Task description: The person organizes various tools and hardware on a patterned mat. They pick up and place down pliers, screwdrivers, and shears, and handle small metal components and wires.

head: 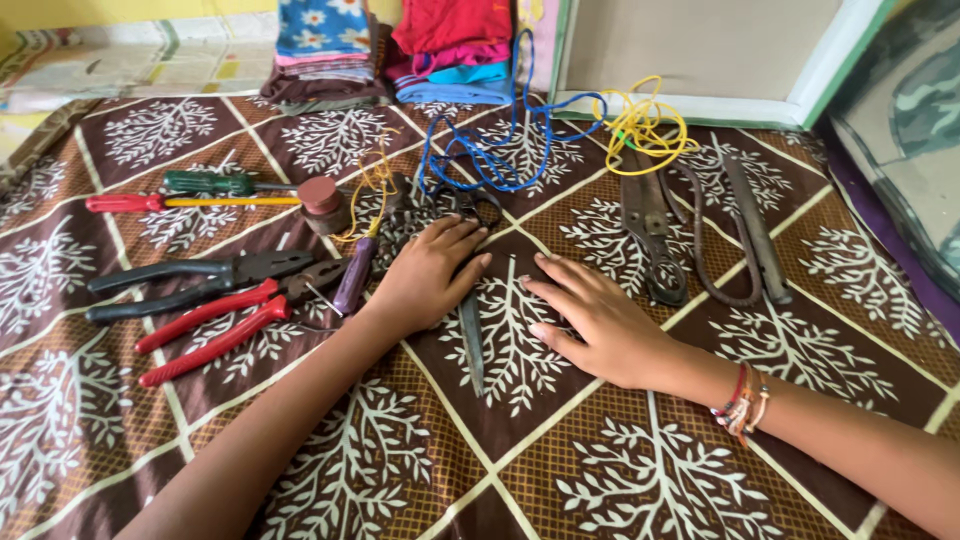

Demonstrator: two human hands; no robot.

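Observation:
My left hand [425,275] lies palm down on the brown patterned cloth [620,470], its fingers over the handle end of a dark pair of scissors [472,335] whose blade points toward me. My right hand [590,320] rests flat just right of that blade, fingers spread, with thread bands on the wrist. Neither hand grips anything. Left of my left hand lie a purple-handled tool [352,280], red-handled pliers [215,325] and black-handled pliers [180,280].
Red [125,203] and green [210,183] screwdrivers and a small round brown tin [322,200] lie far left. Large rusty shears [650,225] and iron shears [755,235] lie right. Blue [480,150] and yellow [645,125] wires, folded clothes [450,50] and a board [700,50] lie beyond.

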